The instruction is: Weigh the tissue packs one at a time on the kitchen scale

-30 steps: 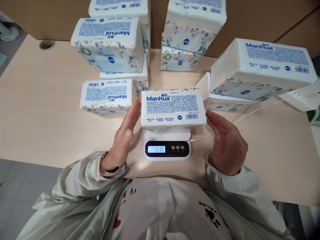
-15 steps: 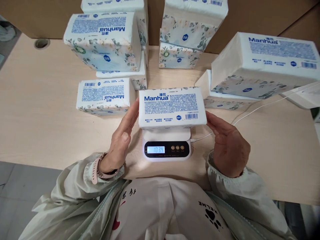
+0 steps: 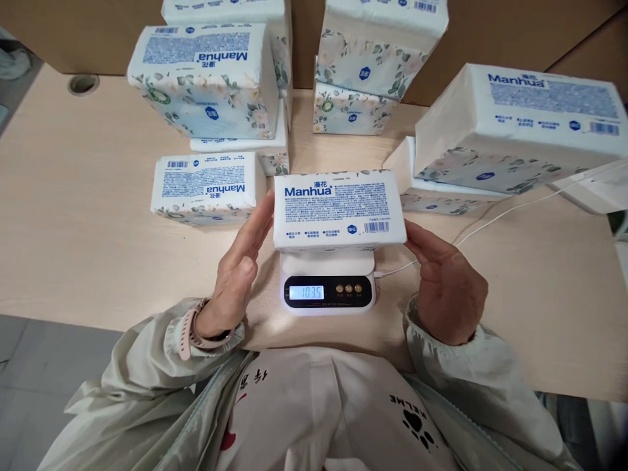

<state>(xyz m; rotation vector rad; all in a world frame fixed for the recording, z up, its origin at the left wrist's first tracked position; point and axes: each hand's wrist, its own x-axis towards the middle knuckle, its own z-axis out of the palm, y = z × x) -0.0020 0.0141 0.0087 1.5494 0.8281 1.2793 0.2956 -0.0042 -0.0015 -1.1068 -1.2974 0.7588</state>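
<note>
A white tissue pack (image 3: 338,209) printed "Manhua" rests across the white digital scale (image 3: 328,263), overhanging the plate on both sides. The lit display (image 3: 307,292) reads about 103.5. At the pack's left end is my left hand (image 3: 234,281), its fingers stretched out along the side. My right hand (image 3: 444,288) is at the opposite end, fingers straight and pointing at the pack's lower right corner. Both hands are very near the pack; whether the fingertips touch it, I cannot tell. Neither hand wraps round it.
More tissue packs stand around the scale: a single one (image 3: 209,186) at left, a stack (image 3: 203,82) behind it, another stack (image 3: 380,52) at the back and one (image 3: 520,124) at right. A white cable (image 3: 471,232) runs right from the scale. Brown cardboard (image 3: 112,36) borders the back.
The scale's reading has gone from about 103.4 to 103.5. Both hands and the tissue pack stay practically where they were.
</note>
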